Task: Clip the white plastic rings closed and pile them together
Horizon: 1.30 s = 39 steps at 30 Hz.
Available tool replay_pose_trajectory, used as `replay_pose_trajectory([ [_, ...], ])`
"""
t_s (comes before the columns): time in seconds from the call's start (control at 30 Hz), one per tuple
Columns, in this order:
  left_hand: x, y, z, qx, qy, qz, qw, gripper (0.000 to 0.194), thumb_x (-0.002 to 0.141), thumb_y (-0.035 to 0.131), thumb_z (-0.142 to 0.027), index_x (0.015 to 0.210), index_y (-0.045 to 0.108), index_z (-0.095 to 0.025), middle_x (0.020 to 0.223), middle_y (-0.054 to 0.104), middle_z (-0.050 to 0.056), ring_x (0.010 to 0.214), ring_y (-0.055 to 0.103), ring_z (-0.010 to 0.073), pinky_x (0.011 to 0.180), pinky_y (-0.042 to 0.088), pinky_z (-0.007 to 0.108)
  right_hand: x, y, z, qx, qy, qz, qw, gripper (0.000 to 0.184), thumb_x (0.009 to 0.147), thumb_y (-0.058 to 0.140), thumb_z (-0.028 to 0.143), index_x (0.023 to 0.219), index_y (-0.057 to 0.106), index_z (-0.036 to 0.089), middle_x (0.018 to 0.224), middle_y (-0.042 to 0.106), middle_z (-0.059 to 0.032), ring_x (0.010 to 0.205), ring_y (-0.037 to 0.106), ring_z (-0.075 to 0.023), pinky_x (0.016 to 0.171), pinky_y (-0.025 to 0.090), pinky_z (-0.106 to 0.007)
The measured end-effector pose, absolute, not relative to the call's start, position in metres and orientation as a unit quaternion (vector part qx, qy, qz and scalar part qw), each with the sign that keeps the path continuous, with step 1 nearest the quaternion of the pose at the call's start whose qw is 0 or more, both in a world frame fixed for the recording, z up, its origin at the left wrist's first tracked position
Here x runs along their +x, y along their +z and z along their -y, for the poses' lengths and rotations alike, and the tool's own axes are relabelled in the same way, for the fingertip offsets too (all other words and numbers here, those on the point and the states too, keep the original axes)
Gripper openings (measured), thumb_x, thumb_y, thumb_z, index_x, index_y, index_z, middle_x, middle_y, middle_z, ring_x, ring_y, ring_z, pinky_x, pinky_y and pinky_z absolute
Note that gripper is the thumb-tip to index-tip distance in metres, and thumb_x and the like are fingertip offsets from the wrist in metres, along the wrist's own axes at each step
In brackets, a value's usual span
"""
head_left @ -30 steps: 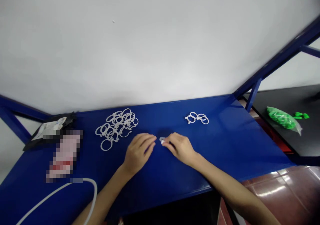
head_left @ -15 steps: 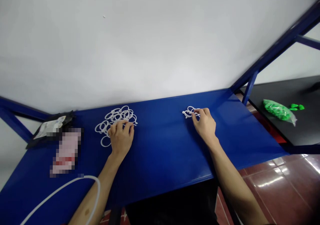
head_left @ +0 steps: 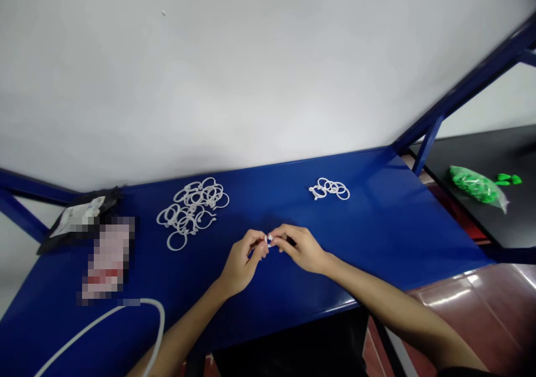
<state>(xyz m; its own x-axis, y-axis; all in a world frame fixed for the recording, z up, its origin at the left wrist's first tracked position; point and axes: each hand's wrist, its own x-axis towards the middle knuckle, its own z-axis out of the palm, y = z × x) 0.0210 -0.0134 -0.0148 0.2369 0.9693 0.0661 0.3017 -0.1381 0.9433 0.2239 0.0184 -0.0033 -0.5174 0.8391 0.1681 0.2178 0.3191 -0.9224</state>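
My left hand (head_left: 246, 258) and my right hand (head_left: 302, 248) meet over the middle of the blue table (head_left: 268, 299). Between their fingertips is a small white plastic ring (head_left: 270, 245), pinched from both sides; the fingers cover most of it. To the left lies a large loose pile of white plastic rings (head_left: 177, 241), some with a gap and small knobs at their ends. A smaller cluster of the same rings (head_left: 342, 191) rests farther back, to the right of my hands.
A black package with a white label (head_left: 81, 215) and a blurred pinkish packet (head_left: 109, 248) lie at the left. A white cable (head_left: 100, 316) arches over the near left. On a black table (head_left: 494, 153) at the right sits a bag of green pieces (head_left: 477, 186).
My left hand has come right from the large pile, and my right hand has left the small cluster. Both now meet at the middle, gripping a ring.
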Motion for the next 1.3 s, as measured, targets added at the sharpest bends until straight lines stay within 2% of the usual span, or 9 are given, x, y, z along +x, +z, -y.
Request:
replay_pose_trajectory([
  [0.17, 0.023, -0.015, 0.013, 0.682, 0.381, -0.481, 0.399, 0.012, 0.101, 0.048, -0.024, 0.102, 0.060, -0.021, 0.081, 0.070, 0.000, 0.068, 0.068, 0.0115, 0.062, 0.055, 0.023, 0.223, -0.005, -0.017, -0.375, 0.512, 0.699, 0.328, 0.021, 0.100, 0.058, 0.038, 0.095, 0.063, 0.018, 0.077, 0.071, -0.0007, 0.064, 0.068, -0.0117, 0.061, 0.055, -0.023],
  [0.33, 0.026, -0.019, 0.017, 0.746, 0.376, -0.460, 0.300, 0.016, 0.100, 0.045, -0.014, 0.095, 0.058, -0.021, 0.080, 0.069, -0.001, 0.068, 0.067, 0.0102, 0.065, 0.054, 0.021, 0.225, -0.003, -0.013, -0.345, 0.437, 0.760, 0.335, 0.017, 0.104, 0.051, 0.030, 0.096, 0.063, 0.020, 0.078, 0.071, -0.0006, 0.069, 0.068, -0.0121, 0.067, 0.054, -0.024],
  [0.47, 0.027, -0.023, 0.022, 0.809, 0.369, -0.425, 0.170, 0.024, 0.098, 0.040, -0.006, 0.094, 0.059, -0.020, 0.082, 0.069, 0.002, 0.072, 0.068, 0.0130, 0.068, 0.056, 0.025, 0.226, -0.004, -0.009, -0.332, 0.392, 0.799, 0.312, 0.020, 0.105, 0.045, 0.026, 0.095, 0.061, 0.020, 0.082, 0.072, -0.0015, 0.072, 0.069, -0.0131, 0.068, 0.053, -0.024],
  [0.63, 0.018, -0.012, 0.011, 0.849, 0.326, -0.411, 0.068, 0.023, 0.097, 0.046, -0.010, 0.103, 0.066, -0.020, 0.092, 0.074, 0.005, 0.081, 0.068, 0.0179, 0.076, 0.056, 0.033, 0.226, -0.004, -0.015, -0.338, 0.351, 0.817, 0.307, 0.020, 0.104, 0.051, 0.035, 0.095, 0.063, 0.021, 0.082, 0.072, -0.0011, 0.071, 0.068, -0.0132, 0.068, 0.052, -0.024],
  [0.77, -0.008, -0.008, -0.013, 0.799, 0.306, -0.516, -0.043, 0.025, 0.095, 0.056, -0.018, 0.118, 0.066, -0.018, 0.110, 0.072, 0.011, 0.101, 0.064, 0.0257, 0.094, 0.050, 0.043, 0.239, 0.002, -0.031, -0.413, 0.239, 0.815, 0.329, 0.021, 0.101, 0.056, 0.039, 0.096, 0.064, 0.020, 0.090, 0.073, -0.0035, 0.078, 0.069, -0.0145, 0.071, 0.051, -0.025],
  [0.93, -0.040, -0.022, -0.032, 0.717, 0.211, -0.654, -0.114, 0.038, 0.095, 0.054, -0.030, 0.129, 0.064, -0.015, 0.129, 0.063, 0.019, 0.122, 0.052, 0.0394, 0.098, 0.043, 0.057, 0.278, 0.008, -0.058, -0.624, 0.013, 0.724, 0.294, 0.021, 0.100, 0.053, 0.035, 0.095, 0.065, 0.019, 0.093, 0.071, -0.0061, 0.068, 0.064, -0.0139, 0.054, 0.039, -0.024],
  [1.1, -0.044, -0.025, -0.032, 0.714, 0.175, -0.667, -0.117, 0.029, 0.096, 0.051, -0.031, 0.111, 0.072, -0.017, 0.121, 0.067, 0.017, 0.116, 0.052, 0.0393, 0.093, 0.041, 0.055, 0.304, 0.009, -0.072, -0.728, -0.051, 0.652, 0.204, 0.019, 0.096, 0.057, 0.034, 0.097, 0.067, 0.018, 0.101, 0.068, -0.0074, 0.065, 0.059, -0.0139, 0.050, 0.027, -0.025],
  [1.2, -0.042, -0.024, -0.030, 0.720, 0.180, -0.657, -0.127, 0.024, 0.097, 0.051, -0.029, 0.098, 0.073, -0.018, 0.114, 0.070, 0.014, 0.109, 0.054, 0.0367, 0.090, 0.040, 0.053, 0.305, 0.009, -0.072, -0.731, -0.048, 0.649, 0.203, 0.022, 0.095, 0.058, 0.037, 0.100, 0.067, 0.018, 0.103, 0.067, -0.0084, 0.066, 0.060, -0.0150, 0.050, 0.028, -0.025],
  [1.3, -0.039, -0.022, -0.029, 0.729, 0.219, -0.637, -0.122, 0.019, 0.096, 0.054, -0.027, 0.095, 0.072, -0.020, 0.106, 0.072, 0.012, 0.105, 0.055, 0.0334, 0.091, 0.038, 0.051, 0.297, 0.009, -0.069, -0.705, -0.040, 0.665, 0.243, 0.025, 0.098, 0.055, 0.039, 0.101, 0.067, 0.018, 0.103, 0.069, -0.0090, 0.073, 0.064, -0.0177, 0.052, 0.036, -0.025],
])
